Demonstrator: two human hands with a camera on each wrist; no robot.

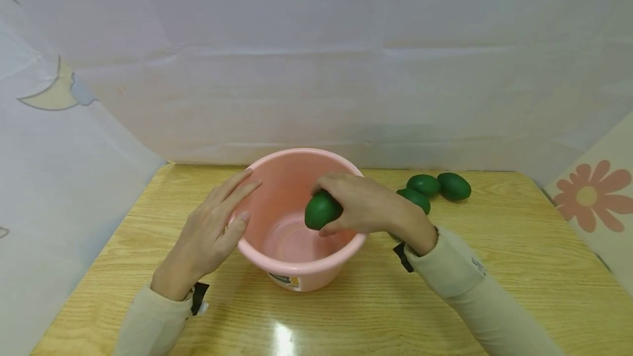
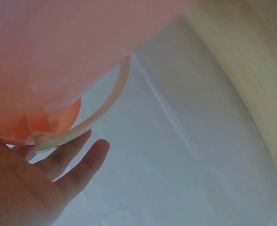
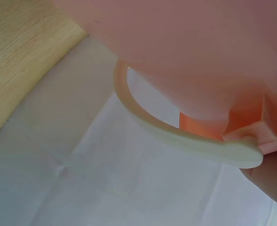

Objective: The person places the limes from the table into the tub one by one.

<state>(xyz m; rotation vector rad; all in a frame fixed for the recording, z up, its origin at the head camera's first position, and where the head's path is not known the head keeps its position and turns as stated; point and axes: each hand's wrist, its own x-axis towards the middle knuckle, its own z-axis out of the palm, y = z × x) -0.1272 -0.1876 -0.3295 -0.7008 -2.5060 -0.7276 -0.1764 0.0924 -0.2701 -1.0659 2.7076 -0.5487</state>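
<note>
A pink plastic bucket (image 1: pixel 306 276) stands on the wooden table (image 1: pixel 494 268). My left hand (image 1: pixel 222 213) rests against its left rim, fingers straight and thumb on the outer wall. My right hand (image 1: pixel 348 199) grips a dark green egg-shaped fruit (image 1: pixel 321 210) over the inside of the bucket. In the left wrist view the bucket wall (image 2: pixel 58 56) and its cream handle (image 2: pixel 105 106) fill the top, with my left hand (image 2: pixel 58 169) just below them. The right wrist view shows the bucket (image 3: pixel 199 47), the handle (image 3: pixel 176 134) and an edge of my right hand (image 3: pixel 270 181).
Three more green fruits (image 1: pixel 423 184) (image 1: pixel 454 185) (image 1: pixel 417 199) lie close together on the table right of the bucket, near the back. White sheets hang behind and on both sides of the table. The bucket floor looks bare.
</note>
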